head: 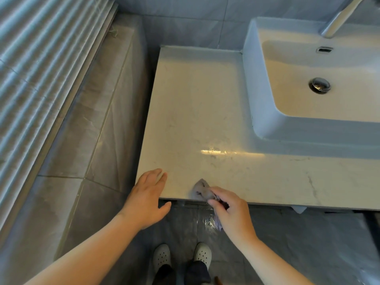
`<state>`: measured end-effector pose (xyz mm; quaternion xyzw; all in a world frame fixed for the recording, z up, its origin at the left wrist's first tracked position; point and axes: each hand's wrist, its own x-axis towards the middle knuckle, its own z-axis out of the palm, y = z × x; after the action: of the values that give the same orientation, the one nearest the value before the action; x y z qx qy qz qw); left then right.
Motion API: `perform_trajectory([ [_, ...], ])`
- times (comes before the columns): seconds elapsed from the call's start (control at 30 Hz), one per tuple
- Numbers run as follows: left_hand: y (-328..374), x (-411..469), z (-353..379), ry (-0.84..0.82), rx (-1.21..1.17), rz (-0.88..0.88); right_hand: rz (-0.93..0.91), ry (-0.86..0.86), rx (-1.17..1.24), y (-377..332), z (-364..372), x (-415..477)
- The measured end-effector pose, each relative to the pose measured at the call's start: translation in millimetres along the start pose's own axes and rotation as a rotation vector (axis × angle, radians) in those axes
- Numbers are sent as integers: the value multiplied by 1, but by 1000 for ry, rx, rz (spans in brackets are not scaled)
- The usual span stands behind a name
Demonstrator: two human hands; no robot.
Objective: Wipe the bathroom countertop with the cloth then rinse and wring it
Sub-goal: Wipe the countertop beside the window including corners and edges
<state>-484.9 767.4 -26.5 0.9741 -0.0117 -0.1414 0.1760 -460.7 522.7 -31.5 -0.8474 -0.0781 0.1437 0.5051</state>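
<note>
The right hand (230, 212) is clamped on the small grey bunched fabric cloth (202, 191). Its fingers are curled over the wad, and a loose tail of fabric hangs below the hand, past the counter's front edge. The leading end of the cloth lies on the pale, glossy, marble-veined stone countertop (205, 110), right at its near edge and well left of the white rectangular ceramic basin (255, 103).

The left hand (147, 200) holds nothing. Its fingers are straight and slightly apart, its fingertips rest on the near left corner of the countertop, and its thumb sits out below the edge.

Step in hand, as judged: wiping the near strip of the countertop. Faint marks and a streaked reflection show farther in, so most of the surface appears unwiped. Rinsing and wringing have not yet begun.

Recommended technique:
1. Flatten the wad so that more fabric meets the stone; a tight ball cleans only a narrow track.
2. Gather the hanging tail into the palm so that it does not drag along the front edge.
3. Work in overlapping passes from the back wall toward the near edge, then along the foot of the basin, where dirt is likely to collect.
4. Keep the left hand braced on the corner, and move it before wiping that patch.
</note>
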Motion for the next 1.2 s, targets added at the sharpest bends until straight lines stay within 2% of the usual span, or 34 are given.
perform_trajectory([
  [0.07,2,0,-1,-1,1,-4,65,8,234,-16,-11,3],
  [0.13,3,0,-1,-5,14,-4,46,118,264,-25,-23,19],
  [0.23,2,0,-1,-10,21,-12,-9,305,95,-22,-35,62],
  [0.33,3,0,-1,-27,31,-16,-41,370,-114,-9,-32,105],
  [0.47,2,2,-3,-40,37,-23,-86,312,-373,6,-8,123],
  [0.53,3,1,-5,-43,34,-22,-80,278,-387,10,3,111],
  [0.73,-1,1,-7,-74,24,-15,-214,152,-384,12,22,37],
  [0.83,0,1,-11,-101,18,-12,-206,96,-357,13,25,12],
  [1.0,0,-3,-14,-121,-16,-8,-60,74,-157,-3,15,-16],
  [1.1,1,-5,-14,-118,-42,-15,-13,187,19,-13,0,-25],
  [1.2,8,-9,-14,-79,-104,-23,35,361,44,-11,-20,-25],
])
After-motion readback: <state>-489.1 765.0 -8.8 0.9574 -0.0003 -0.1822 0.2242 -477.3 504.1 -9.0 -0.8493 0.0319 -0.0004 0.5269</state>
